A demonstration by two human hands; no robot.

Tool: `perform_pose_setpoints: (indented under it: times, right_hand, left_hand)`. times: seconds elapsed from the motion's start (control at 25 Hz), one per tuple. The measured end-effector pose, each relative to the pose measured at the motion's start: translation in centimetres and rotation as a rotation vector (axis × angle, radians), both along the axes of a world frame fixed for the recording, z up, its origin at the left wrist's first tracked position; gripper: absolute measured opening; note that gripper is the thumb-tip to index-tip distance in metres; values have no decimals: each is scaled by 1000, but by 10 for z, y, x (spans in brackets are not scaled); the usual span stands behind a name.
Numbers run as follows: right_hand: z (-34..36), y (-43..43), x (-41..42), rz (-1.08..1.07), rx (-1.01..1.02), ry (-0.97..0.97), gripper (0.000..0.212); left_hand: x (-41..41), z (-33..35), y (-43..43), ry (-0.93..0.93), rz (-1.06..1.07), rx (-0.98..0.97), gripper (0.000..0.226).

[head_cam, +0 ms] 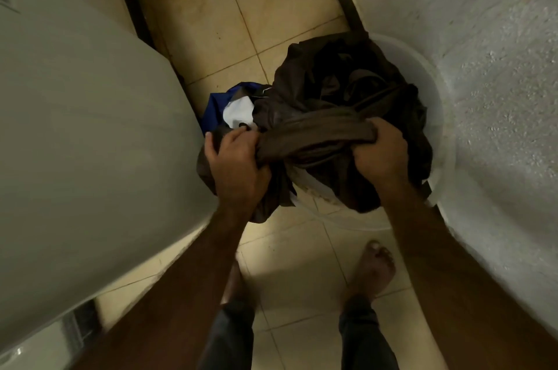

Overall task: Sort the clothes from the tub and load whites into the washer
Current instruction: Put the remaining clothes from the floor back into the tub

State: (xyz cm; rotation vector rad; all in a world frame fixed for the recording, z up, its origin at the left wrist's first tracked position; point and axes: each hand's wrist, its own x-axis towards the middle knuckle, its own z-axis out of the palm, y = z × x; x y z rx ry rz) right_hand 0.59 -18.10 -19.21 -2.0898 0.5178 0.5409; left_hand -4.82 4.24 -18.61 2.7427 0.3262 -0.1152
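Note:
A white plastic tub (pixel 428 88) stands on the floor against the right wall, heaped with dark clothes. Both hands hold one dark brown garment (pixel 317 128) stretched between them over the tub. My left hand (pixel 235 161) grips its left end in a fist. My right hand (pixel 380 152) grips its right end. A blue and white garment (pixel 232 109) lies at the tub's left side, partly under the brown cloth. The washer (pixel 84 134) is the big pale body on the left; its opening is not in view.
The space is a narrow tiled floor strip (pixel 241 16) between the washer and a rough white wall (pixel 498 67). My bare feet (pixel 374 267) stand just in front of the tub. A dark skirting strip runs along each side of the floor.

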Motion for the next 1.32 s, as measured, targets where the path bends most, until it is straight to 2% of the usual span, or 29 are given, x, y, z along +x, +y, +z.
perform_pose_setpoints:
  times: [0.08, 0.16, 0.2, 0.24, 0.36, 0.48, 0.6, 0.68, 0.72, 0.76, 0.8, 0.84, 0.92, 0.96, 1.04, 1.12, 1.16, 1.24, 1.32]
  right_hand:
    - [-6, -1, -10, 343, -200, 50, 58]
    - [-4, 15, -23, 577, -357, -2, 96]
    - [1, 26, -31, 643, -435, -60, 107]
    - [6, 36, -40, 667, -472, -160, 109]
    - [12, 61, -64, 707, -395, -435, 91]
    - [6, 78, -68, 737, -350, -461, 99]
    - [-3, 88, -51, 689, -299, -426, 118]
    - [-8, 94, -40, 680, -233, -326, 120]
    - [-8, 96, -35, 682, -211, -252, 117]
    - [-8, 96, -30, 669, -209, -218, 112]
    - [-8, 94, -27, 638, -234, -270, 104]
    - [-7, 91, -23, 578, -282, -410, 90]
    - [-5, 83, -11, 397, -287, -641, 62]
    - [1, 77, -5, 319, -223, -641, 54]
    - [8, 62, 8, 130, -114, -554, 42]
    - [2, 36, 19, -74, -74, -470, 42]
    - [0, 23, 24, -178, -55, -443, 46]
    - [-7, -3, 31, -332, -60, -334, 54]
    - [-15, -25, 33, -304, -184, -118, 66]
  left_hand:
    - [-5, 9, 18, 18, 13, 81, 43]
    - [-10, 19, 41, 67, 22, 129, 39]
    - [-11, 25, 53, 82, 32, 147, 38]
    - [-11, 32, 64, 90, 43, 165, 38]
    - [-4, 52, 80, 113, 59, 212, 37]
    - [13, 63, 60, 61, 20, 163, 31]
    - [36, 60, 15, 32, -63, 65, 45]
    - [52, 57, -12, 177, -30, -11, 56]
    - [55, 54, -21, 216, -2, -38, 53]
    - [54, 52, -29, 178, 14, -74, 40]
    - [50, 50, -34, 105, 22, -110, 28]
    - [48, 50, -36, 45, 23, -143, 21]
    - [42, 48, -35, -21, -37, -230, 25]
    - [39, 46, -34, -51, -92, -248, 33]
    - [30, 40, -30, -140, -163, -158, 52]
    - [21, 31, -23, -203, -90, -89, 69]
    - [17, 25, -19, -180, -47, -100, 76]
    - [15, 8, -16, -18, -65, -154, 88]
    - [20, -7, -21, 133, -149, -184, 98]
